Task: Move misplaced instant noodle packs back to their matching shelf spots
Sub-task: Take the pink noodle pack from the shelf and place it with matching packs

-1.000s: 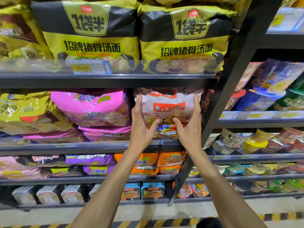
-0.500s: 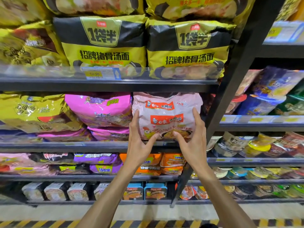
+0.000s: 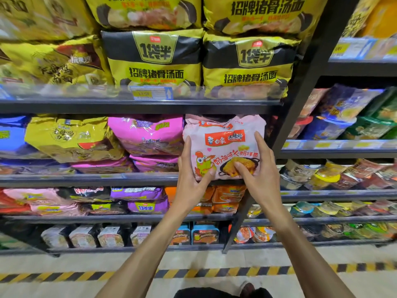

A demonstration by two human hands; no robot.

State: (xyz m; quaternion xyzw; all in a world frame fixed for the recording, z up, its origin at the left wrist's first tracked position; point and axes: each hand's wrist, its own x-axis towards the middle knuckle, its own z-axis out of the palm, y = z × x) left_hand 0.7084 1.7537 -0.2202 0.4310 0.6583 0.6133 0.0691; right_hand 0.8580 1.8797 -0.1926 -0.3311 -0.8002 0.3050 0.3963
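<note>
Pink plastic wraps the noodle pack [image 3: 225,145], which is at the right end of the middle shelf [image 3: 86,179], just beside the magenta packs [image 3: 148,134]. The left hand [image 3: 191,179] and right hand [image 3: 260,175] clamp it from both sides, fingers [image 3: 187,147] curled along its edges and thumbs on its front. It seems only half seated, so the sorting is probably unfinished. Crowded racks stand over a pale floor [image 3: 193,263] with hazard striping.

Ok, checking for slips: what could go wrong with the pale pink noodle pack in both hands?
The pale pink pack is pinched at its lower sides by the left hand and right hand; the glossy wrapper might slip. Its top sits under the shelf above and could snag. The magenta packs beside it may shift.
</note>
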